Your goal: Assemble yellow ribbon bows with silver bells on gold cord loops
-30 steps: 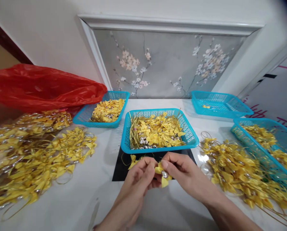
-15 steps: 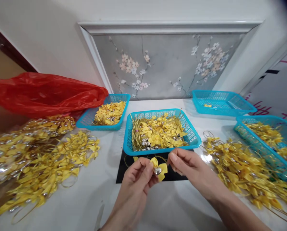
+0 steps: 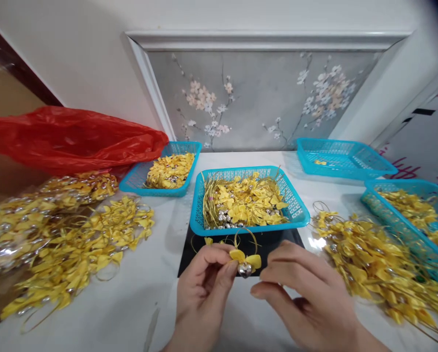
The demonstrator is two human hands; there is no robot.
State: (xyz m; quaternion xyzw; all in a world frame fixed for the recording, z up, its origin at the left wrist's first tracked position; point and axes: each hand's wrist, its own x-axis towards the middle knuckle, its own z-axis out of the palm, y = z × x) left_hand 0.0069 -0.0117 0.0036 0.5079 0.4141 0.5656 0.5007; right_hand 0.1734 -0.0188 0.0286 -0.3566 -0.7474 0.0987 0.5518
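My left hand (image 3: 204, 288) pinches a small yellow ribbon bow (image 3: 245, 260) with a silver bell under it and a thin gold loop rising above it. My right hand (image 3: 307, 298) hovers just to the right of the bow with its fingers loosely curled and apart, holding nothing. Both hands are above a black mat (image 3: 273, 240) at the front of the white table. Just beyond stands a blue basket (image 3: 297, 210) filled with yellow bows, silver bells and gold cord.
Heaps of finished yellow bows lie at the left (image 3: 76, 239) and right (image 3: 369, 259). More blue baskets stand at back left (image 3: 133, 182), back right (image 3: 351, 159) and far right (image 3: 380, 188). A red plastic bag (image 3: 68, 139) lies at the left. A floral wall panel (image 3: 259, 98) stands behind.
My right hand has let go of the bow and dropped lower to its right. My left hand now holds the bow alone, with its gold loop standing up.
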